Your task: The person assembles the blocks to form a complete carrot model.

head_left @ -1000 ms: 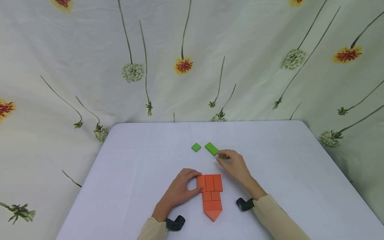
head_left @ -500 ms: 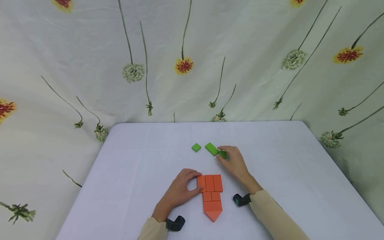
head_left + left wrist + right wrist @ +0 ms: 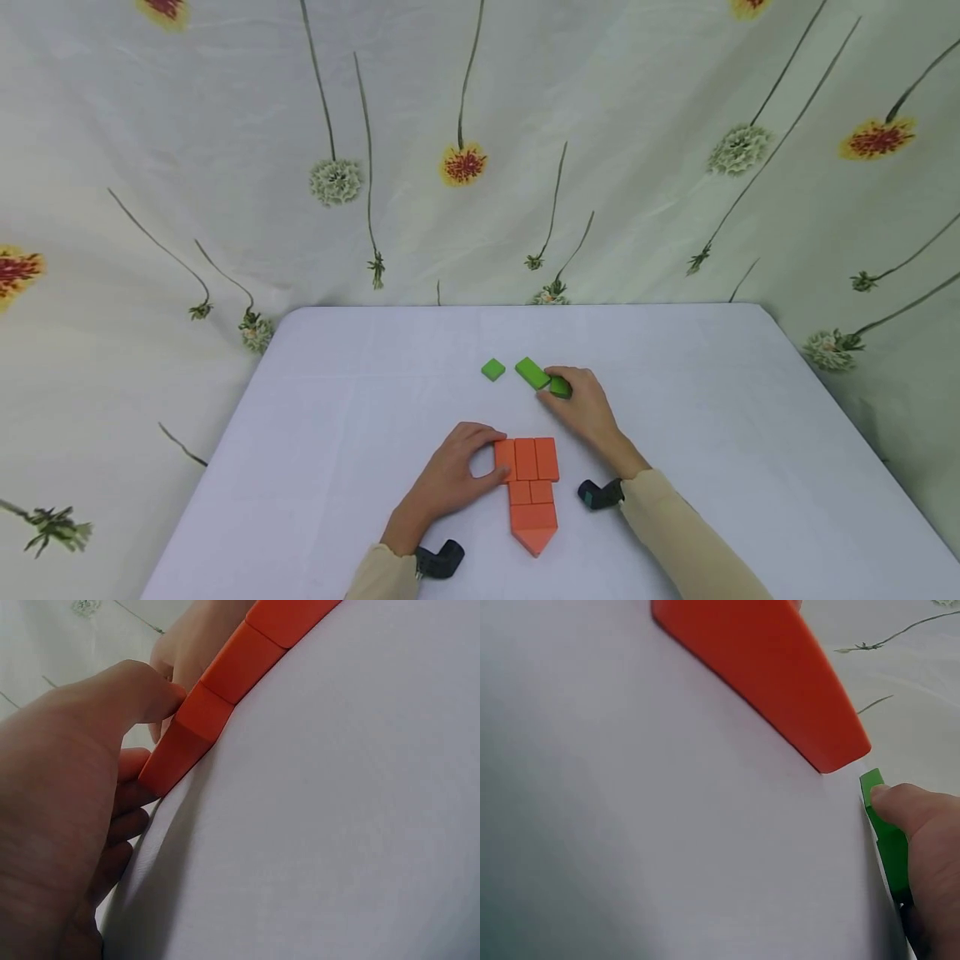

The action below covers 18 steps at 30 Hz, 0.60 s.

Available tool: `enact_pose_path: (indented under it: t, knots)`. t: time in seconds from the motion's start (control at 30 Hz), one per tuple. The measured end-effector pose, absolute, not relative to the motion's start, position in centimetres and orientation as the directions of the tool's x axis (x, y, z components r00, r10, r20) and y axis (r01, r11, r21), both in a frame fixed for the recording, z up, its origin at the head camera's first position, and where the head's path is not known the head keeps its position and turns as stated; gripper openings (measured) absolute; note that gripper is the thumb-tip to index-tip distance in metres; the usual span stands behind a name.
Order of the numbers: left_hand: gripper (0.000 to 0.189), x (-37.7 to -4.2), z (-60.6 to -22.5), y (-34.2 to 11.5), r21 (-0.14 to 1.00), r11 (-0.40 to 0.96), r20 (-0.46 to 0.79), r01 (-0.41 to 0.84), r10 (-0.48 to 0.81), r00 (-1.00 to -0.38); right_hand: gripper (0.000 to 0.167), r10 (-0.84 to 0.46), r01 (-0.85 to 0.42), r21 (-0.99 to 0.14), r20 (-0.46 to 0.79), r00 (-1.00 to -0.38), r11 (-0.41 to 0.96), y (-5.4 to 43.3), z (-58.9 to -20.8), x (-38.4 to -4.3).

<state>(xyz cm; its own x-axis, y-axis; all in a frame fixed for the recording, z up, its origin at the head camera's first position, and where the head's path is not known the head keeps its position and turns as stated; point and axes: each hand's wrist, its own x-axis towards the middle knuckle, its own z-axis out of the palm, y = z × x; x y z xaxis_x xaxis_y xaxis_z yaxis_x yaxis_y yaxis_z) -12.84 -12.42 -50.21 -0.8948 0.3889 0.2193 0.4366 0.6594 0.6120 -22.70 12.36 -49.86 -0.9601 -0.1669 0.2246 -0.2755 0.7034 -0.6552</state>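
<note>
On the white table, flat orange blocks [image 3: 526,459] lie in an arrow-like figure whose triangular block [image 3: 534,539] points toward me. My left hand [image 3: 450,475] holds the top-left orange block [image 3: 174,756], thumb at its near end and index finger at its far corner. Beyond the figure, my right hand [image 3: 588,408] has thumb and index finger around a small green block [image 3: 560,387]. That block sits at the near right end of a longer green block [image 3: 532,372]; whether they touch is hard to tell. The right wrist view shows the thumb against green blocks [image 3: 891,855].
A green square block [image 3: 492,369] lies left of the long green one. The table [image 3: 360,400] has rounded far corners, and a flowered cloth [image 3: 405,208] hangs behind it. Black wrist cameras [image 3: 441,558] stick out from both sleeves.
My right hand has shifted slightly and its index finger has risen off the near green block's far side, so more of that block shows. The left hand and orange blocks stay put.
</note>
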Motion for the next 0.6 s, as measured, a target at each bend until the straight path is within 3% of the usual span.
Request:
enact_pose_path:
  t: [0.6]
  knots:
    - [0.041, -12.89, -50.27, -12.4, 0.617, 0.656, 0.218, 0.435, 0.389, -0.895, 0.034, -0.126, -0.258, -0.694, 0.237, -0.963, 0.672, 12.52, -50.15, -23.17]
